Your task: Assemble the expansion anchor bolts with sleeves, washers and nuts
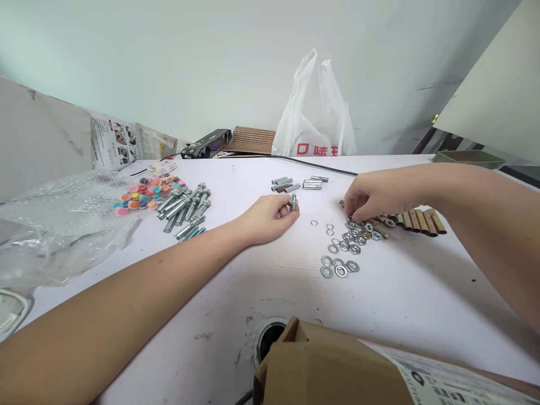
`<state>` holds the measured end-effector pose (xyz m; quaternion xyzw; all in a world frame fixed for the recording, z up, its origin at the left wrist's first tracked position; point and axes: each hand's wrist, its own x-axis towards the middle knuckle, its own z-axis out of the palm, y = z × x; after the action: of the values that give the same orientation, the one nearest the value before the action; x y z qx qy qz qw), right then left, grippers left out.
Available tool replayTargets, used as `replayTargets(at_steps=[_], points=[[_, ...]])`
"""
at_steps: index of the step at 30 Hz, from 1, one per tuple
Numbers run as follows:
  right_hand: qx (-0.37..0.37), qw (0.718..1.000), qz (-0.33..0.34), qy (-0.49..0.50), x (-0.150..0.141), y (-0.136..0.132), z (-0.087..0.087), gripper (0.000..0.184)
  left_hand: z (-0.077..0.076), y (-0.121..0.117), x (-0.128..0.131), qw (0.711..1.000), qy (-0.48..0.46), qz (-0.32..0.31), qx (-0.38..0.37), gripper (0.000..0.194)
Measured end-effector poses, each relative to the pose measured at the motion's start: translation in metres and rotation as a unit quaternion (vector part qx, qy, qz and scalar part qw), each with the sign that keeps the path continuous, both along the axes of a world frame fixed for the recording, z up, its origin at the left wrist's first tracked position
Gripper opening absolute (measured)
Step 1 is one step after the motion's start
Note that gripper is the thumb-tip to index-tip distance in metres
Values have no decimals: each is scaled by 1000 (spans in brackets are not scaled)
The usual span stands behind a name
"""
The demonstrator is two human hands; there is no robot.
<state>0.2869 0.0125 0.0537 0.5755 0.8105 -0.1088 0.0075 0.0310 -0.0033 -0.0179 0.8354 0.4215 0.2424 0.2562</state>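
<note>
My left hand (pixel 276 218) is closed around an expansion bolt (pixel 293 201) held upright, its threaded tip and washer showing above the fingers. Over the pile of hex nuts (pixel 355 248), my right hand (pixel 360 199) reaches down with its fingertips pinched together at a nut; whether it grips it is hidden. Flat washers (pixel 341 271) and thin spring washers (pixel 314 223) lie nearer and to the left of the nuts. Brass-coloured sleeves (pixel 422 221) stand in a row under my right forearm. Silver sleeves (pixel 312 184) lie farther back. Assembled expansion bolts (pixel 185 205) are heaped at the left.
Colourful round discs (pixel 145 194) and clear plastic wrap (pixel 63 219) lie at the left. A white plastic bag (pixel 314 112) stands against the wall. A black cable (pixel 312 165) runs along the back. The cardboard box (pixel 329 365) covers the near edge beside a round table hole (pixel 270 340).
</note>
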Motion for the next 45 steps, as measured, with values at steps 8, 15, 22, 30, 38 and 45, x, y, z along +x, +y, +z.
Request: replayTargets(at_steps=[8, 15, 22, 30, 38, 45], points=[[-154, 971, -119, -139, 1, -13, 18, 23, 1, -1, 0, 1000, 3, 3, -4, 24], [-168, 965, -114, -163, 1, -13, 9, 18, 1, -1, 0, 1000, 0, 2, -6, 23], [-174, 971, -64, -151, -5, -13, 9, 17, 1, 0, 0, 1000, 4, -2, 0, 23], [-152, 976, -40, -151, -6, -12, 5, 19, 0, 0, 0, 1000, 0, -3, 9, 23], [-132, 980, -15, -149, -2, -11, 3, 15, 1, 0, 0, 1000, 7, -6, 19, 24], [-115, 990, 13, -77, 2, -10, 15, 20, 0, 0, 0, 1000, 7, -9, 23, 24]])
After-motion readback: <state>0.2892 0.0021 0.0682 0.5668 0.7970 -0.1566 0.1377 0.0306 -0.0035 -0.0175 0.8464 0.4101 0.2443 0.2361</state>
